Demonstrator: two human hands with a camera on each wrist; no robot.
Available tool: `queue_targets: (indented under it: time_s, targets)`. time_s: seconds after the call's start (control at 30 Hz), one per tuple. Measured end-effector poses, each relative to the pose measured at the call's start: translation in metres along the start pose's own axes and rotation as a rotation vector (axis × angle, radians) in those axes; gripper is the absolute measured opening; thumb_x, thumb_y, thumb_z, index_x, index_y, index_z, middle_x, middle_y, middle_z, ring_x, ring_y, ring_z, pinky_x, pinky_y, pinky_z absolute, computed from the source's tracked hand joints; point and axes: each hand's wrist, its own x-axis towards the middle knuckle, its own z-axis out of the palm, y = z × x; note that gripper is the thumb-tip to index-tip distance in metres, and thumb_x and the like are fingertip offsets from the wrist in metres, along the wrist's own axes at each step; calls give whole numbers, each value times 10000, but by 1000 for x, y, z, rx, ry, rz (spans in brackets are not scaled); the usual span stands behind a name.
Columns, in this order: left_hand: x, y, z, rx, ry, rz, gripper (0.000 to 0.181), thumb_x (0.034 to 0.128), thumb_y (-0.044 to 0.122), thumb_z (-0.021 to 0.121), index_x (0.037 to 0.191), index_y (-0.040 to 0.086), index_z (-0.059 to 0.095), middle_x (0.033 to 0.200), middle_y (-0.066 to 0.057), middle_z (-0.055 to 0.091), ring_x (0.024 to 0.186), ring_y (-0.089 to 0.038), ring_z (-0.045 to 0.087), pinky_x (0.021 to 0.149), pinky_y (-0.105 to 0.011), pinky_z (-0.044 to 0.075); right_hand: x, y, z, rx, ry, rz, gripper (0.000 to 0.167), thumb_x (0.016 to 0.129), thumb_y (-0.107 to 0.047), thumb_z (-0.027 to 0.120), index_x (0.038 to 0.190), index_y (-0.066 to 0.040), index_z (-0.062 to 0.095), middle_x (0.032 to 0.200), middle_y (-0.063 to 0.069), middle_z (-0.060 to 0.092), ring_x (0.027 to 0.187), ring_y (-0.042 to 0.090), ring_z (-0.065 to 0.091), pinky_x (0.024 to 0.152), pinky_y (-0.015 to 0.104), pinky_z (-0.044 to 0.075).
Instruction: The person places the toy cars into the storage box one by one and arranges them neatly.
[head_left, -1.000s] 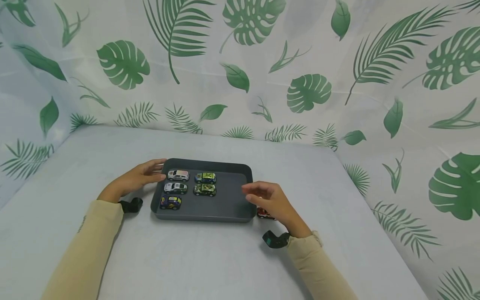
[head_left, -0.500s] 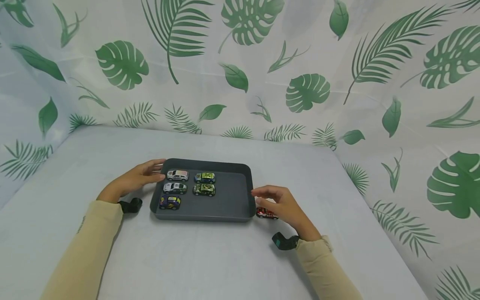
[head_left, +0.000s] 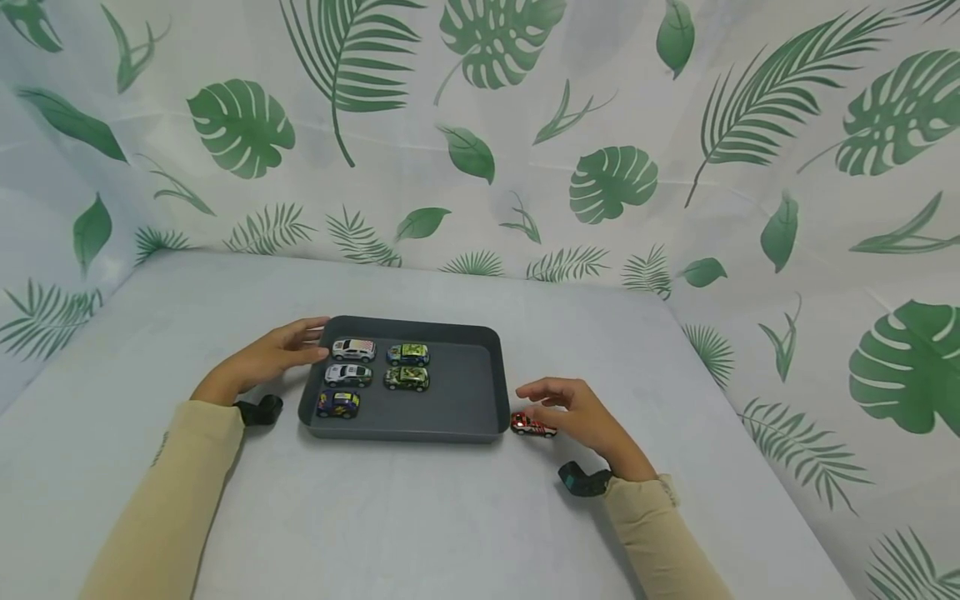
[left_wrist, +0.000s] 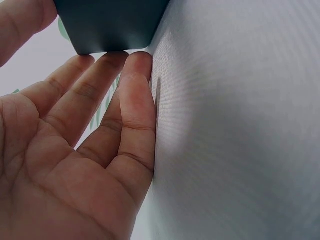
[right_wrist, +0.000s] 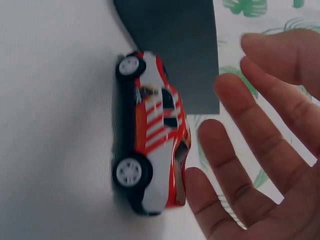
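A dark grey tray (head_left: 465, 392) lies on the table with several toy cars in its left and middle part. At the tray's left wall is my left hand (head_left: 270, 357); in the left wrist view its straight fingertips (left_wrist: 137, 65) meet the tray's side. Outside the tray's right end stands a red and white striped toy car (head_left: 534, 425), on its wheels. My right hand (head_left: 581, 414) hovers by that car, fingers loosely bent and holding nothing. In the right wrist view the little finger's tip comes close to the car's roof; whether they touch, I cannot tell.
Inside the tray, two white cars (head_left: 353, 350) and a dark blue car (head_left: 338, 405) form the left column. A yellow-green car (head_left: 408, 355) and a green camouflage car (head_left: 407, 378) sit beside them. A leaf-print cloth (head_left: 510, 183) hangs behind the table.
My right hand has moved right, from over the tray's right edge to above the red and white car, which now shows more fully. The left hand stays at the tray.
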Motion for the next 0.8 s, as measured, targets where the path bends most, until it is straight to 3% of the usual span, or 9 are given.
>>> queue_targets:
  time_s: [0.3, 0.57, 0.8]
  targets:
    - [-1, -1, 0, -2, 1, 8, 774, 1119, 225, 611, 1691, -60, 174, 1674, -419, 249, 1546, -602, 266, 1198, -761, 301, -2, 11, -9, -12, -34, 63, 320, 977, -94, 776, 1266, 43, 754, 1264, 191, 752, 1214, 383, 667, 1002, 407, 557]
    - [-2, 1, 0, -3, -2, 8, 772, 1121, 231, 610, 1692, -57, 177, 1678, -416, 245, 1550, -600, 260, 1203, -756, 297, -3, 16, -12, 12, -66, 118, 352, 954, -67, 815, 1273, 63, 744, 1247, 205, 754, 1104, 291, 701, 889, 292, 581]
    - [-1, 1, 0, 4, 2, -1, 778, 1122, 258, 615, 1697, -43, 186, 1680, -406, 255, 1553, -591, 268, 1209, -744, 301, -3, 19, -14, -12, -100, 130, 381, 908, -50, 850, 1260, 58, 750, 1188, 164, 769, 996, 210, 685, 853, 276, 560]
